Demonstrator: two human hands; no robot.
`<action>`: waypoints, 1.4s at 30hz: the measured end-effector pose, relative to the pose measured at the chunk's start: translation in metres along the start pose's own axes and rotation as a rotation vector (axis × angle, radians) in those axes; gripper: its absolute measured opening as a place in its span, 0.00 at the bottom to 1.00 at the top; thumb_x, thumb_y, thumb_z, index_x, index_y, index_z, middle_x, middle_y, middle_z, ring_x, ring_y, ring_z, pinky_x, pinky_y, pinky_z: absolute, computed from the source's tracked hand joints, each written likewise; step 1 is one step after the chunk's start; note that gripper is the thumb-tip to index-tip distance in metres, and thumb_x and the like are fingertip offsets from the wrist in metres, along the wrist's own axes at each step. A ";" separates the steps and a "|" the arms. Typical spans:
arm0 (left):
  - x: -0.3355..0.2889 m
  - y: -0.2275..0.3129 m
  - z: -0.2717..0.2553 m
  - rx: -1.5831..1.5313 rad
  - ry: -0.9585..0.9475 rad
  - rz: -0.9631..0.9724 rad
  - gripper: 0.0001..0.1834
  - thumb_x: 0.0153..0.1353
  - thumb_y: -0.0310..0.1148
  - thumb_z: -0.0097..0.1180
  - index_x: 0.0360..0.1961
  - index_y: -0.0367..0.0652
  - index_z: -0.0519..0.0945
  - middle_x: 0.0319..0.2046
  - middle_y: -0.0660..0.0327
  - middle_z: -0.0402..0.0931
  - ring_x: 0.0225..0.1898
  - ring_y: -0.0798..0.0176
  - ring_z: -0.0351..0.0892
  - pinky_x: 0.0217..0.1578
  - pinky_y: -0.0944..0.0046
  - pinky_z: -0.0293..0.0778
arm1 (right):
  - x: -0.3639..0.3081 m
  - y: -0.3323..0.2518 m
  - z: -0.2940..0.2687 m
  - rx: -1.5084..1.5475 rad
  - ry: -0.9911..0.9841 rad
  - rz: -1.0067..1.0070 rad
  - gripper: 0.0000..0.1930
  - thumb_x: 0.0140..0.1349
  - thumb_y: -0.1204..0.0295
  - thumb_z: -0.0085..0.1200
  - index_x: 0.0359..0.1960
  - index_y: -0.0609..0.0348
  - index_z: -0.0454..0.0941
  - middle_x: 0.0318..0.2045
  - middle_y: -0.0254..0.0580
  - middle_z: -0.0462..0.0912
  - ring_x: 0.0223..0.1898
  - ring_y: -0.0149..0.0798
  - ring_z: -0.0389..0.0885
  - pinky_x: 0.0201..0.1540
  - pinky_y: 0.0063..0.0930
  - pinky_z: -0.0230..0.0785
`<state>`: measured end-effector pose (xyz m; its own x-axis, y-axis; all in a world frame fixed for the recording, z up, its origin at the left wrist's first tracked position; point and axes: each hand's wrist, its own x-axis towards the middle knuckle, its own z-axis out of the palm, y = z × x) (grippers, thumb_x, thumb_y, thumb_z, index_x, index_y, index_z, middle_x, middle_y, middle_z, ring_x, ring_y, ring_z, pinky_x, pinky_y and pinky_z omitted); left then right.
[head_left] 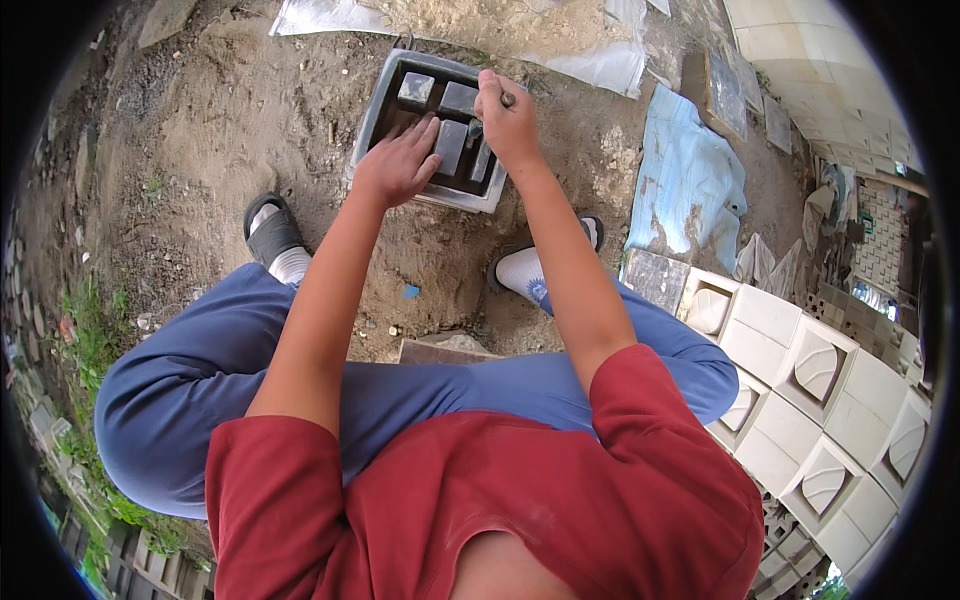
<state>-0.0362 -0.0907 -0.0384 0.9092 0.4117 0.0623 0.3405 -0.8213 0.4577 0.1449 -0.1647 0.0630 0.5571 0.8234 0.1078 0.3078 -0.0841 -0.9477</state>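
Observation:
A grey metal block mould (372, 125) sits on the dirt in front of me, with several raised rectangular cores (415, 90) inside its frame. My left hand (398, 165) lies over the mould's left part, its fingers stretched out and reaching to a middle core. Over the right part, my right hand (508, 125) is closed round a small short-handled tool (507, 99). The tool's round handle end pokes out of the fist, and its dark lower end shows down by the cores. My fingers hide much of the tool, so its exact kind is unclear.
My sandalled feet (272, 232) flank the mould. Light blue sheeting (690, 165) lies on the right, and white sheeting (600, 65) lies beyond the mould. Cast pale blocks (765, 330) stand in rows at the lower right. A board edge (435, 352) shows just before my legs.

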 end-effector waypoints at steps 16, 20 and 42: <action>0.006 0.007 -0.003 0.000 -0.011 0.038 0.37 0.77 0.49 0.39 0.79 0.38 0.56 0.79 0.48 0.57 0.77 0.47 0.61 0.76 0.47 0.57 | -0.020 -0.001 0.003 -0.062 0.139 -0.055 0.24 0.80 0.58 0.47 0.28 0.64 0.74 0.18 0.38 0.73 0.22 0.37 0.69 0.31 0.37 0.64; 0.002 0.003 -0.007 -0.006 -0.038 -0.020 0.37 0.77 0.49 0.39 0.79 0.38 0.56 0.78 0.47 0.58 0.75 0.46 0.63 0.76 0.46 0.58 | -0.013 -0.022 -0.010 0.120 0.115 0.144 0.21 0.79 0.58 0.50 0.34 0.65 0.78 0.20 0.41 0.74 0.25 0.37 0.71 0.33 0.37 0.67; 0.003 0.005 -0.010 -0.028 -0.077 -0.032 0.37 0.78 0.50 0.36 0.81 0.40 0.53 0.80 0.49 0.54 0.79 0.47 0.57 0.77 0.47 0.55 | -0.042 -0.017 0.003 0.006 0.021 0.030 0.24 0.81 0.57 0.47 0.26 0.60 0.72 0.20 0.28 0.69 0.24 0.25 0.64 0.29 0.28 0.61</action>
<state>-0.0340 -0.0894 -0.0274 0.9142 0.4048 -0.0205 0.3636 -0.7968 0.4826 0.1139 -0.1960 0.0739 0.5820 0.8087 0.0859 0.2867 -0.1052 -0.9522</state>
